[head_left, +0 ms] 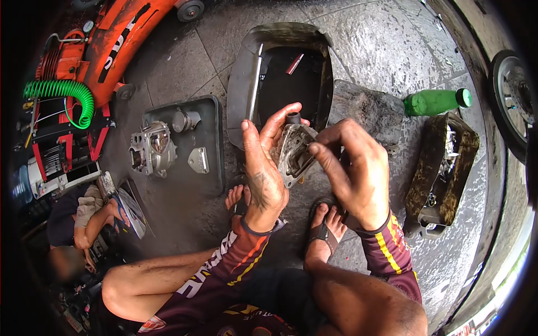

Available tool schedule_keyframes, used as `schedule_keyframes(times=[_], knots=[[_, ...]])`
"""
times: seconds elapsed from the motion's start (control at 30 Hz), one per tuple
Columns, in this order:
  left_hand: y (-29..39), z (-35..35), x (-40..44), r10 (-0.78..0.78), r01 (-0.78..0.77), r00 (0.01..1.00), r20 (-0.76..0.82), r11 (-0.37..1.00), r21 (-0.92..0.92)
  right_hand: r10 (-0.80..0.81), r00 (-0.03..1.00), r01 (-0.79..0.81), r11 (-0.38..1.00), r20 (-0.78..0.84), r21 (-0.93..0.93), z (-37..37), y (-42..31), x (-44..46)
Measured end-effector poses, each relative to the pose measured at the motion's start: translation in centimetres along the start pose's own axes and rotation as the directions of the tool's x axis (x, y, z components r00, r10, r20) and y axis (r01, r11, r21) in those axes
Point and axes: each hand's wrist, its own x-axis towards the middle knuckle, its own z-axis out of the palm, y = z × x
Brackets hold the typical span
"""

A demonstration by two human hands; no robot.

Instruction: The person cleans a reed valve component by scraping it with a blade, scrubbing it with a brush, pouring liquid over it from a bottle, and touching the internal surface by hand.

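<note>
grey stone tiles, hands holding metal casting

Over on the left I can see an orange tank (pixel 112 61) with white letters on a black band, 2 of its small dark wheels (pixel 190 10) showing. A green coiled hose (pixel 84 96) hangs beside it, below 1 round gauge (pixel 88 26). Lower down, 1 other person (pixel 85 221) sits low. Across the grey tiled floor (pixel 168 61), 1 green bottle (pixel 428 103) lies on its side, and 1 large black wheel (pixel 511 84) stands near the far right edge.
</note>
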Motion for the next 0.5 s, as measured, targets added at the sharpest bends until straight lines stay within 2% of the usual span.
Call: schedule_keyframes(times=[0.07,0.13,0.2,0.27,0.33,0.4,0.47,0.5], knots=[[-0.14,0.21,-0.09,-0.004,0.004,1.000,0.005,1.000,-0.028,0.028,1.000,-0.028,0.999,-0.010,-0.031,0.33,-0.06,0.13],[-0.28,0.24,0.03,0.031,-0.030,0.999,-0.020,0.997,0.076,-0.084,0.994,0.087,0.995,0.066,-0.051,0.60,-0.15,-0.20],[-0.27,-0.09,0.00,0.012,-0.011,1.000,-0.013,0.997,0.073,-0.125,0.978,0.132,0.991,0.170,-0.034,0.54,-0.52,-0.53],[-0.23,-0.07,0.15,0.014,-0.013,1.000,-0.017,0.999,0.042,-0.084,0.989,0.086,0.996,0.120,-0.009,0.37,-0.10,-0.18],[0.00,0.02,-0.07,-0.010,0.010,1.000,0.011,1.000,-0.009,0.027,0.997,-0.024,0.999,-0.074,0.047,0.38,-0.15,0.37],[0.03,0.23,-0.15,-0.017,0.017,1.000,-0.004,1.000,0.012,0.015,0.998,-0.013,1.000,-0.066,0.019,0.56,0.23,0.36],[0.19,0.15,-0.15,-0.006,0.006,1.000,0.004,1.000,0.025,-0.122,0.990,0.121,0.992,0.066,0.021,0.42,0.07,0.08],[0.21,-0.01,-0.07,0.014,-0.014,1.000,0.002,0.998,0.058,-0.134,0.976,0.133,0.991,0.173,0.017,-0.03,-0.37,0.06]])
